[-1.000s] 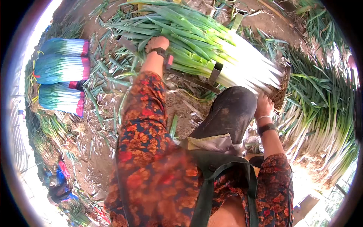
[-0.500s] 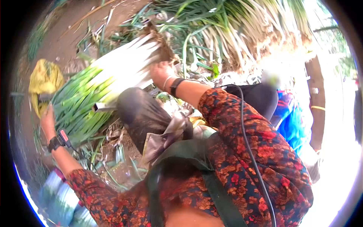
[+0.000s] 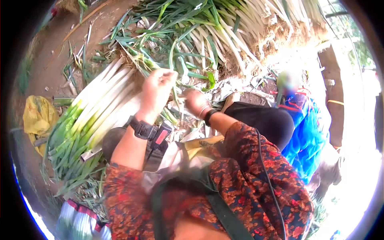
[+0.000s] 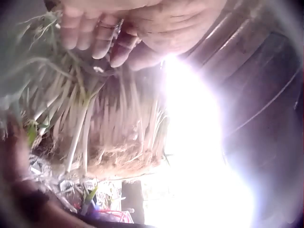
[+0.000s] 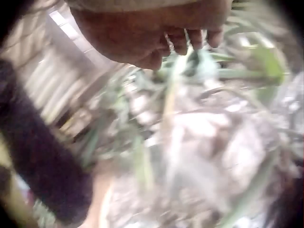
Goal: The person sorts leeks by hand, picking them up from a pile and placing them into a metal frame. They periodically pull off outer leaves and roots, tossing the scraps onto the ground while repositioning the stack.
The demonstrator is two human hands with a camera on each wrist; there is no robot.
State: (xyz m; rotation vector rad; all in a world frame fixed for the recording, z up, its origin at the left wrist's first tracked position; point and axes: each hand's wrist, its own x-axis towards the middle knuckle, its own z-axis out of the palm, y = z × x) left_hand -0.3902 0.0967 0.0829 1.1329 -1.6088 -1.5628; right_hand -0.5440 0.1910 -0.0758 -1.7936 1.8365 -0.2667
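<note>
A person in a floral-print top (image 3: 276, 172) sits with knees apart on littered ground, a heap of green onions (image 3: 236, 24) spread beyond, roots toward the right. Nearer, on the person's left, lies a thick bundle of trimmed green onions (image 3: 100, 108), white ends toward the heap and green leaves toward the bottom left, one knee beside it. Blue plastic sheeting or bagging (image 3: 306, 136) lies beyond the right leg, while packed bundles (image 3: 76, 218) with red edging show at the lower left and a crumpled yellow bag (image 3: 40, 120) lies beside the leafy bundle.

The left hand (image 3: 156, 94) is raised just beside the bundle's white ends, its fingers loosely bent with nothing visible held. The right hand (image 3: 197, 103), blurred, is near it, above leaf scraps; a pale leaf strip (image 5: 172, 102) shows just below its fingers, but whether they grip it cannot be told. Dark bands circle both wrists, the left one's strap (image 3: 141, 128) beside a small red-and-black device (image 3: 161, 137).
</note>
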